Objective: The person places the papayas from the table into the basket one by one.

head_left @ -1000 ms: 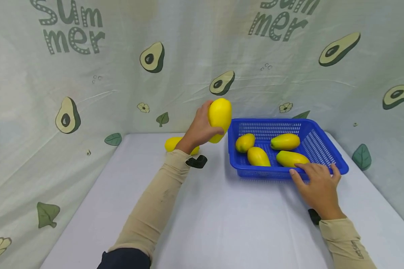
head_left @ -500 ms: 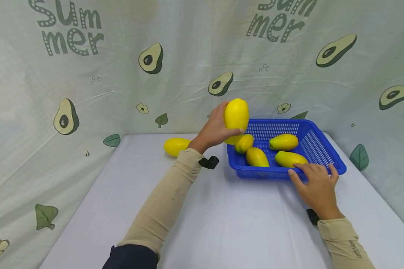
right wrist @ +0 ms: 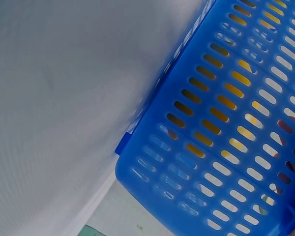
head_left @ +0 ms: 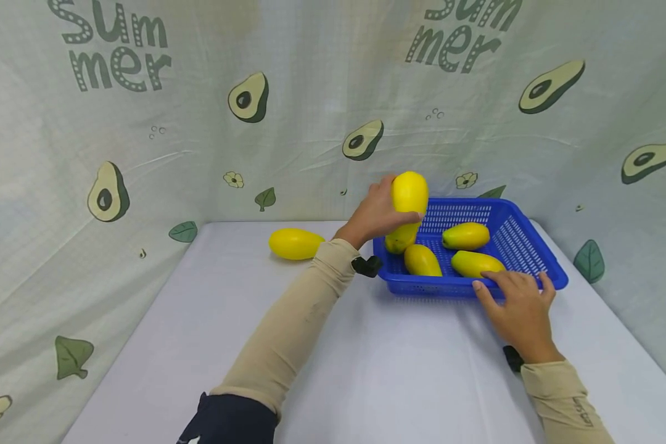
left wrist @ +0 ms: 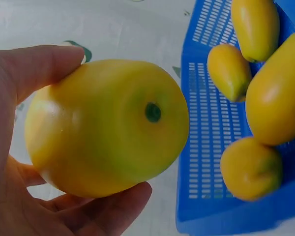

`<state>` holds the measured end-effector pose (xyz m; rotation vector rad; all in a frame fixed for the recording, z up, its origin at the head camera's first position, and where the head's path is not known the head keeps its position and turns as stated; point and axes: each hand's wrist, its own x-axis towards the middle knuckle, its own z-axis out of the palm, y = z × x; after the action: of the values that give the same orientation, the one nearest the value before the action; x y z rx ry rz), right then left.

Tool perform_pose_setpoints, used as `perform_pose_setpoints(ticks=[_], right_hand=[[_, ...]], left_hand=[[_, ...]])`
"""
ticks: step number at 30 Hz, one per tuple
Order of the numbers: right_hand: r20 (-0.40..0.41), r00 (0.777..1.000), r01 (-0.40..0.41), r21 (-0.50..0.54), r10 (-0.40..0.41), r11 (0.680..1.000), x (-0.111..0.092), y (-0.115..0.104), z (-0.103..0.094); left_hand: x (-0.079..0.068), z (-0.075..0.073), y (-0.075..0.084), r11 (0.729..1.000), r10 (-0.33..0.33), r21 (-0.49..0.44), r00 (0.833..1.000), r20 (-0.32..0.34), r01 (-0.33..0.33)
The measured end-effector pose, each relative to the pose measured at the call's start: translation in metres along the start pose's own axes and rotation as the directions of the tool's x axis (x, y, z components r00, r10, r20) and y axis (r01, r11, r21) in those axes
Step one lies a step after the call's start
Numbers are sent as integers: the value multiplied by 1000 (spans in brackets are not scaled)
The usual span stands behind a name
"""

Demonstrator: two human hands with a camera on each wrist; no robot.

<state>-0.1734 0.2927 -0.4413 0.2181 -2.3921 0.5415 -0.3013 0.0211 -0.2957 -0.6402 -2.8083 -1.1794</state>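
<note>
My left hand (head_left: pixel 377 213) grips a yellow papaya (head_left: pixel 410 194) upright above the left side of the blue basket (head_left: pixel 430 285). In the left wrist view, the thumb lies on one side of the held papaya (left wrist: pixel 108 128) and the fingers on the other; its greenish end with a dark stem spot faces the camera. Several papayas, among them one at the right (head_left: pixel 466 235), lie inside the basket. My right hand (head_left: pixel 524 314) holds the near rim toward the right corner, thumb outside and fingers over the edge. The right wrist view shows mostly the slotted basket (right wrist: pixel 187 162).
Another yellow papaya (head_left: pixel 294 243) lies on the white tablecloth (head_left: pixel 216 296) left of the basket, beyond my left forearm. Behind the table hangs a pale curtain (head_left: pixel 305 92) printed with avocados and lettering.
My left hand has carried its papaya rightward, from left of the basket to over its left side. The right hand stays on the rim; the other papayas lie as before.
</note>
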Motion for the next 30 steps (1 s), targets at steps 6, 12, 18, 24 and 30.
perform_pose_setpoints(ticks=[6, 12, 18, 24, 30], right_hand=[[16, 1000, -13, -2, 13, 1000, -2, 0, -1], [2, 1000, -3, 1, 3, 1000, -2, 2, -1], [-6, 1000, 4, 19, -4, 1000, -1, 2, -1], [-17, 1000, 15, 22, -14, 1000, 0, 2, -1], [-13, 1000, 11, 19, -11, 1000, 1, 2, -1]], left_hand=[[9, 10, 16, 999, -41, 26, 999, 21, 40], [18, 18, 30, 994, -113, -6, 993, 39, 114], [27, 24, 36, 984, -167, -48, 981, 99, 172], [34, 28, 37, 969, -220, -86, 969, 111, 230], [39, 37, 38, 956, -244, -138, 963, 113, 258]])
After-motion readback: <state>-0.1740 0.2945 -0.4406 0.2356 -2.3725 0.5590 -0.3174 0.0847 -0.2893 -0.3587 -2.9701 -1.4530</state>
